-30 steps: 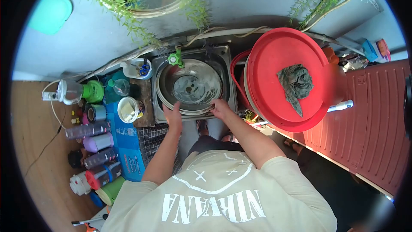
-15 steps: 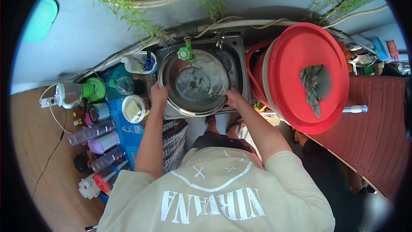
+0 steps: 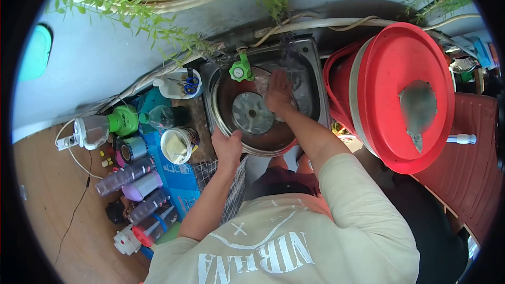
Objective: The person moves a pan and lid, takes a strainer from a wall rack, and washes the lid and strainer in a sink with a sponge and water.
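A wide round metal basin [image 3: 221, 105] sits over the steel sink [image 3: 316, 73], with a pale disc-shaped patch in the middle of its bottom. My left hand [image 3: 227, 147] is closed on the rim at the front left, thumb on top. Over the far right side of the basin, my right hand [image 3: 280, 94] lies flat with its fingers stretched toward the wall, slightly blurred. Just left of those fingers, the green-handled tap [image 3: 241, 71] reaches over the basin's back edge.
A large red tub [image 3: 384, 94] with a grey cloth [image 3: 418, 108] on top stands right of the sink. To the left are a white container [image 3: 176, 146], a tray with blue scissors [image 3: 190, 85], a clear bottle [image 3: 159, 117] and several tumblers. Plants hang above.
My right hand has let go of the basin's right rim and moved up and inward over its far right side. My left hand has slid toward the front of the rim.
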Available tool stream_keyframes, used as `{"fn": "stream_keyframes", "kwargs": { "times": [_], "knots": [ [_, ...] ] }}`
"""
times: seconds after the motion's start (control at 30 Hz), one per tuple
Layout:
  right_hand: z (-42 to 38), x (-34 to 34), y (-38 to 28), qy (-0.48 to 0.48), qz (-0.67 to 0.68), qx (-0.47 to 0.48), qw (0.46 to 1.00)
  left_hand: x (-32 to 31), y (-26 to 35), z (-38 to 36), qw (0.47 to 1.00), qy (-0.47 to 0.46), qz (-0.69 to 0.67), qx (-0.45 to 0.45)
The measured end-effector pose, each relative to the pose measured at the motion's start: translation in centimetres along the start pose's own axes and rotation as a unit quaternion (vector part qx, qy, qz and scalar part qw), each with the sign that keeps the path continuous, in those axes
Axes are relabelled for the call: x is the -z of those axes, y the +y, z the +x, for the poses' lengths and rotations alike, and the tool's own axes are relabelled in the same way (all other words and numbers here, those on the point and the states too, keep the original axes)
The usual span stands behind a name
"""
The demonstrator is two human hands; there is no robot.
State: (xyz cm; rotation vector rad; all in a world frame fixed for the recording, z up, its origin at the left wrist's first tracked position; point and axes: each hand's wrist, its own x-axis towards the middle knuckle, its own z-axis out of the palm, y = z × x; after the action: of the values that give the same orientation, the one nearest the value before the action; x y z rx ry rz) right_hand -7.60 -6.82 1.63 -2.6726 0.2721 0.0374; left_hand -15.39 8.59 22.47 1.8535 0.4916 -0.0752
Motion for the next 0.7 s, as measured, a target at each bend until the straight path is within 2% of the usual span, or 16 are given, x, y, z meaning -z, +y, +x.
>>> {"fn": "stream_keyframes", "kwargs": {
  "times": [0.03,0.1,0.13,0.2,0.23,0.3,0.33,0.4,0.47,0.53,0.6,0.63,0.7],
  "knots": [
    [0.5,1.1,-1.0,0.024,-0.044,0.019,0.999,-0.1,0.0,0.1,1.0,-0.002,0.004,0.0],
    [1.0,2.4,-2.2,-0.098,0.014,0.137,0.986,-0.1,-0.1,0.5,0.994,0.002,-0.073,0.084],
    [0.9,2.0,-2.0,-0.101,0.014,0.137,0.985,0.1,-0.2,0.9,0.993,0.013,-0.029,0.114],
    [0.7,1.9,-0.9,-0.181,0.086,0.357,0.912,0.5,-0.2,1.6,0.99,0.003,-0.057,0.131],
    [0.7,2.6,-0.3,-0.187,0.081,0.363,0.909,0.6,-0.1,1.7,0.985,-0.004,-0.089,0.146],
    [1.0,4.8,0.2,-0.139,-0.023,0.275,0.951,0.5,-0.5,1.7,0.991,-0.002,-0.058,0.123],
    [0.9,4.5,0.0,-0.139,-0.025,0.278,0.95,0.4,-0.3,1.7,0.995,-0.005,-0.021,0.099],
    [0.3,3.4,-0.4,-0.072,-0.012,0.236,0.969,0.1,0.4,1.8,0.996,-0.013,-0.035,0.087],
    [-0.1,1.9,-0.2,-0.093,0.017,0.234,0.968,0.1,0.6,1.9,0.996,-0.022,-0.047,0.075],
    [0.2,1.8,0.1,-0.114,0.047,0.233,0.965,0.7,0.1,2.5,0.987,-0.031,-0.099,0.123],
    [1.1,3.4,0.7,-0.119,-0.102,0.262,0.952,1.5,0.4,2.3,0.992,-0.031,-0.07,0.103],
    [1.3,3.4,0.9,-0.118,-0.102,0.262,0.952,1.9,0.4,2.2,0.995,-0.031,-0.041,0.084],
    [1.5,3.2,1.3,-0.012,0.058,0.129,0.99,2.4,0.2,2.3,0.996,-0.045,-0.036,0.069]
  ]
}}
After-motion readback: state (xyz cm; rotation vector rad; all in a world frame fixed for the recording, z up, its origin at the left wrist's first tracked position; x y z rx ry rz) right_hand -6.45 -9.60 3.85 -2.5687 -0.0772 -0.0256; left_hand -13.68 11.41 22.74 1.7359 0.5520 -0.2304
